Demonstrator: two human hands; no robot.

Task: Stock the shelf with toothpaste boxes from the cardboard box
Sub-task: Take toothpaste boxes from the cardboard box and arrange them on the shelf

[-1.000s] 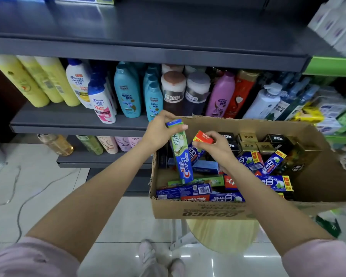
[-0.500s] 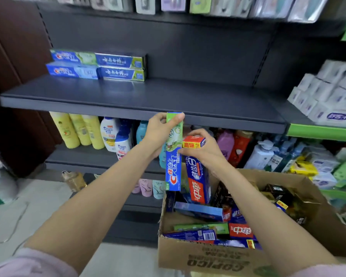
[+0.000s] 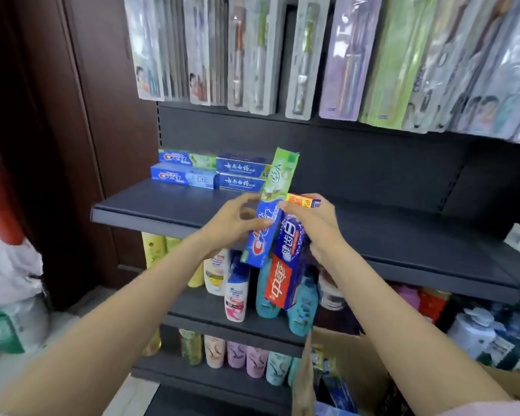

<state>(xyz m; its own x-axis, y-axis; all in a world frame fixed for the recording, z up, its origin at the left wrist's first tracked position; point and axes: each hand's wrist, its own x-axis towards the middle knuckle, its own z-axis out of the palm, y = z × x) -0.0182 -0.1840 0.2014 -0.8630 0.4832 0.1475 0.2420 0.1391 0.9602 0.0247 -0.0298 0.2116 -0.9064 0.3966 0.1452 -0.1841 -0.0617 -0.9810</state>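
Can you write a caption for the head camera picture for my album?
Two hands, left and right, lift a green-blue Crest box and a blue-red toothpaste box toward the dark shelf.

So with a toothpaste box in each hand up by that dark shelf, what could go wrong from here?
1. The left hand holds the green and blue Crest box and the right hand the blue and red box, both upright and pressed together; one might slip and fall.
2. Four boxes sit stacked at the back left of the shelf; pushing new ones in carelessly could knock them askew.
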